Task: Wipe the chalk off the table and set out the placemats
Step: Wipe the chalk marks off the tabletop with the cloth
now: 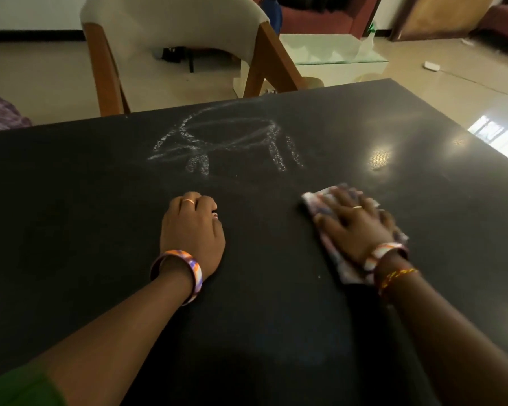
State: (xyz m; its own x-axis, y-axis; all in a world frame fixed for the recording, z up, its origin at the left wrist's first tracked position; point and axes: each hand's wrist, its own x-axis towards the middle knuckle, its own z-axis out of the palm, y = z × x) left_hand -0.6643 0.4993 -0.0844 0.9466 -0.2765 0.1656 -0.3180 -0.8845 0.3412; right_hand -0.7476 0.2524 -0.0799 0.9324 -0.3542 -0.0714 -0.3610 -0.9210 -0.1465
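A white chalk drawing [226,142], partly smeared, covers the far middle of the black table [71,200]. My right hand [355,227] presses flat on a patterned cloth [317,200], which lies on the table right of and nearer than the chalk. Resting on the table just below the drawing, my left hand [192,227] has its fingers curled under and holds nothing. Both wrists wear bangles. No placemats are in view.
A white chair with wooden legs [173,39] stands at the table's far edge. Beyond it are a low glass table [335,54] and red sofas on a tiled floor. A purple cloth [0,112] lies at the far left.
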